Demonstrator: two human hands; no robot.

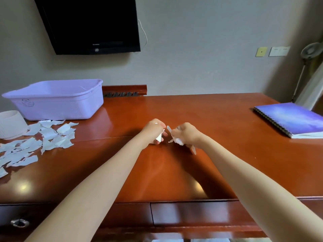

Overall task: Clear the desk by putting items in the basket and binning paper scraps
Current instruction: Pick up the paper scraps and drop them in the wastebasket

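Note:
My left hand and my right hand meet over the middle of the red-brown desk, knuckles up. Each is closed on small white paper scraps; a scrap pokes out under the left fingers and crumpled bits stick out of the right. A spread of several torn white paper scraps covers the desk's left side. Behind them stands an empty-looking lilac plastic basket. A spiral notebook with a blue-purple cover lies at the right edge.
A white ribbed round container stands at the far left by the scraps. A black TV hangs on the wall. A drawer front runs along the desk's near edge. A floor lamp stands at the far right.

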